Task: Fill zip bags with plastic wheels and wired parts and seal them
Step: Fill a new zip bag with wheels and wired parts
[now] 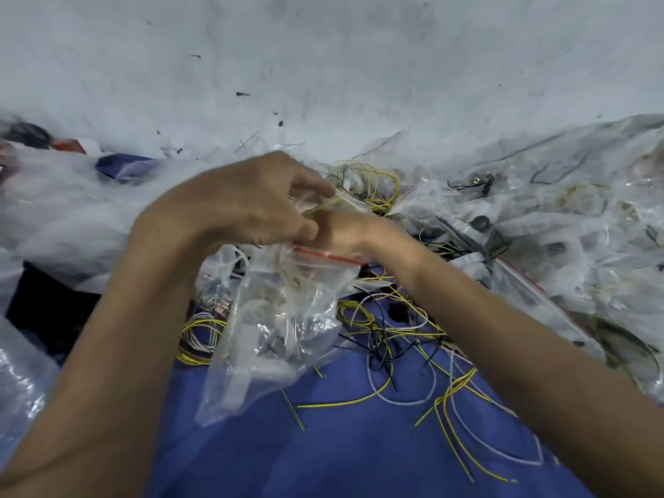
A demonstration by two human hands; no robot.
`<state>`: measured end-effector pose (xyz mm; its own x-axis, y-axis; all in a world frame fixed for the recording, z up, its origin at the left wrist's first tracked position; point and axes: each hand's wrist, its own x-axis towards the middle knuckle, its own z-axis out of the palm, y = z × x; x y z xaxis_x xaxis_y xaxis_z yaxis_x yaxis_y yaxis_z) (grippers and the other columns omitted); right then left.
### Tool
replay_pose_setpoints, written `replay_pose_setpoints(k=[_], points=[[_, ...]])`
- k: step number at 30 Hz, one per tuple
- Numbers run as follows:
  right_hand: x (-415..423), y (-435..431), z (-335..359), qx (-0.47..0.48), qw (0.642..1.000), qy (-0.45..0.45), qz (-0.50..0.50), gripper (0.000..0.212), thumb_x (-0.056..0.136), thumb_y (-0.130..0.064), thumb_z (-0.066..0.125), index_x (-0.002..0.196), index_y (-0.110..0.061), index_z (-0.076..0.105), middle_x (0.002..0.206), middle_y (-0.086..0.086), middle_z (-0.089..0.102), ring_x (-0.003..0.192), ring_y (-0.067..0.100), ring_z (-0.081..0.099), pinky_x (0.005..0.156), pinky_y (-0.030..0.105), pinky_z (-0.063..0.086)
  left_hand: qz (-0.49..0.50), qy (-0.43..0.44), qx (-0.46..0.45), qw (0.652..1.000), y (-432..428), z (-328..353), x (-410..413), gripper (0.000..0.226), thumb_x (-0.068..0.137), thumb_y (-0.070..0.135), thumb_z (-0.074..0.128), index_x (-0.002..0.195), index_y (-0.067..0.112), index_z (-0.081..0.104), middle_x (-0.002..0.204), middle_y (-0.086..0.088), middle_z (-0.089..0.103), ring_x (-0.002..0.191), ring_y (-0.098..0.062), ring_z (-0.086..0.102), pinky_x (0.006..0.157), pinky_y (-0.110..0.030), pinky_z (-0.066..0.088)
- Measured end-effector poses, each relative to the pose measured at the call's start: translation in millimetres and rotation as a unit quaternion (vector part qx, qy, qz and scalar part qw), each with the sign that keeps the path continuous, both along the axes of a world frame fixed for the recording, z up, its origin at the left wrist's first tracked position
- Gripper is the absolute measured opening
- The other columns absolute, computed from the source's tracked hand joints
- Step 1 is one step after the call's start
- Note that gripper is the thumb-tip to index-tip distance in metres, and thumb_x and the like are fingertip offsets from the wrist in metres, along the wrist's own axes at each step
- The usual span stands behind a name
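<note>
A clear zip bag with a red seal strip hangs in mid-frame above the blue cloth, with pale plastic parts and wires inside. My left hand grips the bag's top edge with curled fingers, pinching plastic and a yellow wire. My right hand is close behind it at the red strip, its fingers mostly hidden by the left hand and the bag. Loose yellow, white and black wires lie tangled on the cloth under my right forearm.
Crumpled clear plastic bags with dark parts pile up on the right. More white plastic sheeting lies on the left over a dark box edge. A stained grey floor stretches beyond. Another wire coil sits left of the bag.
</note>
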<state>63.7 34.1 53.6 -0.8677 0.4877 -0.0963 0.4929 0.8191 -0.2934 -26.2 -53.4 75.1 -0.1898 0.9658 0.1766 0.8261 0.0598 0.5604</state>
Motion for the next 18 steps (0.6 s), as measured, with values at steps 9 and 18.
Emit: replay_pose_setpoints(k=[9, 18], points=[[8.3, -0.2, -9.0, 0.046, 0.994, -0.087, 0.042, 0.036, 0.099, -0.029, 0.038, 0.133, -0.019, 0.046, 0.126, -0.001, 0.056, 0.106, 0.014, 0.055, 0.080, 0.014, 0.037, 0.058, 0.028, 0.038, 0.997, -8.0, 5.3, -1.2, 0.049, 0.075, 0.026, 0.073, 0.123, 0.030, 0.061, 0.094, 0.017, 0.045, 0.086, 0.006, 0.045, 0.067, -0.024, 0.040], [-1.6, -12.7, 5.3, -0.092, 0.994, 0.029, 0.052, 0.025, 0.096, -0.024, 0.043, 0.073, -0.027, 0.052, 0.069, -0.012, 0.055, 0.057, -0.016, 0.054, 0.051, 0.001, 0.041, 0.108, 0.035, 0.075, 0.991, -13.3, 12.7, -4.9, 0.051, 0.076, 0.024, 0.070, 0.125, 0.032, 0.059, 0.099, 0.012, 0.041, 0.088, -0.001, 0.039, 0.072, -0.024, 0.047]])
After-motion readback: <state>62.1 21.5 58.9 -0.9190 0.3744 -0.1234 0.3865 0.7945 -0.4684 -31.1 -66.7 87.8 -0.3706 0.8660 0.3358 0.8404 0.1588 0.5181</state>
